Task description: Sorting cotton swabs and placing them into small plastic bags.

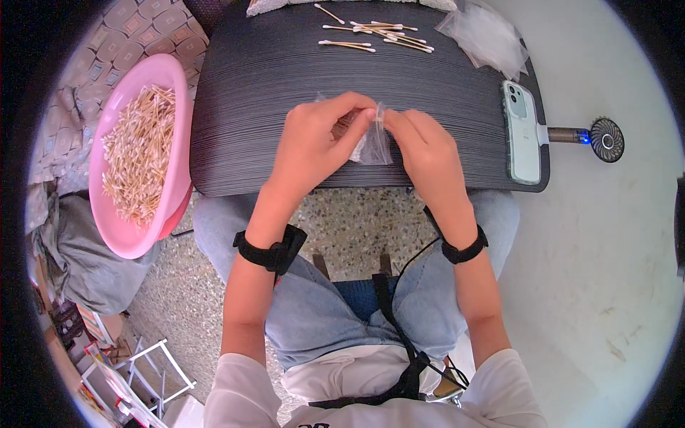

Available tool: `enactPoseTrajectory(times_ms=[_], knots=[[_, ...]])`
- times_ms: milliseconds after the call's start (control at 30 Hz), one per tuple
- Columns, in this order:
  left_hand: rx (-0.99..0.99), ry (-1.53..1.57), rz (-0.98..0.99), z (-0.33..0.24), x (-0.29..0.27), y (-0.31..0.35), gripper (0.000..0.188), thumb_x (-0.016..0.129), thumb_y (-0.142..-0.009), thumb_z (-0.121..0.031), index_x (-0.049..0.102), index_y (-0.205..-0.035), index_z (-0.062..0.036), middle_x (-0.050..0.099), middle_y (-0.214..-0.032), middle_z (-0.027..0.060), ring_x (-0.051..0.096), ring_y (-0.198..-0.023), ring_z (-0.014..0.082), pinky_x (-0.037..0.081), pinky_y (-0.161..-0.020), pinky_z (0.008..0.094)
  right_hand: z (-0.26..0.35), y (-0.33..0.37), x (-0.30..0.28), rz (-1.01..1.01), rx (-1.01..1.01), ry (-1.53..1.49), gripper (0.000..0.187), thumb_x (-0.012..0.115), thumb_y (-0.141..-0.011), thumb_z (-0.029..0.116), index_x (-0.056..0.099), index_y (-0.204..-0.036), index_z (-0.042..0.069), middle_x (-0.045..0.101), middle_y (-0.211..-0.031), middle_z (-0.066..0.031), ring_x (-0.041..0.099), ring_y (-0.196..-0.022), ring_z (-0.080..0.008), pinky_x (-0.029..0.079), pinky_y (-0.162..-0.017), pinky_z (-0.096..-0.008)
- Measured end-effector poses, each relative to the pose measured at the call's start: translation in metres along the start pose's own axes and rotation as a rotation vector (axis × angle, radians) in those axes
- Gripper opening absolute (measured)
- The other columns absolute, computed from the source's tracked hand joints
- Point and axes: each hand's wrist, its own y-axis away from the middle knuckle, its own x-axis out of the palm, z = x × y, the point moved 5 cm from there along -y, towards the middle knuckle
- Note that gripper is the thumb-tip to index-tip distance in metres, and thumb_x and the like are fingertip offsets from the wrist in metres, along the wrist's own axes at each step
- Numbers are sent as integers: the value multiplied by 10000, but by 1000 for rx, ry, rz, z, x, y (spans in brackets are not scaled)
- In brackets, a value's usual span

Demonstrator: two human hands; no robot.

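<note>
Near the front edge of the dark table, a small clear plastic bag (376, 151) is held between my two hands. White cotton swab tips show through it beside my left thumb; the rest of its contents is hidden by my fingers. My left hand (314, 139) pinches the bag's left part between thumb and fingers. With its fingers closed, my right hand (432, 153) grips the upper right edge. Loose cotton swabs (385, 32) lie scattered at the table's far side.
On my left stands a pink basin (178, 93) heaped with cotton swabs (143, 153). A pile of clear plastic bags (487, 39) lies at the table's far right corner. Below it are a phone (524, 139) and a small fan (607, 139). White-filled bags (267, 6) line the far edge.
</note>
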Motion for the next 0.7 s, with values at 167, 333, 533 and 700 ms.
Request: enactPoseTrajectory(times_ms=[167,333,533,700], knots=[[229,-34,-103,1,0,0,135,657,-885,-105,676,-982,-13,716,-840,139,711,-688,255,509,-976,429,3,-2,11,-25,76,-4,170,598,-822,42,588,-990,12,531,-903,-98,627,-757,-265,517,-627,-371],[265,-26,-89,1,1,0,149,644,-873,-74,667,-1008,-14,709,-835,137,692,-678,286,428,-1070,471,-3,-3,18,-11,217,-54,121,617,-866,38,568,-975,17,558,-927,-114,638,-741,-301,516,-614,-394],[210,-85,-6,-6,3,2,184,640,-875,-67,678,-1038,11,717,-973,181,695,-966,333,463,-1036,426,-11,-6,16,-41,283,-84,115,645,-868,114,574,-920,41,569,-827,-105,630,-714,-297,502,-585,-383],[285,-111,-60,-6,3,4,138,613,-878,-84,654,-991,-16,696,-812,151,667,-657,315,473,-1039,412,-16,-3,5,2,290,-224,116,700,-825,110,634,-891,42,613,-822,-91,632,-742,-285,503,-643,-380]])
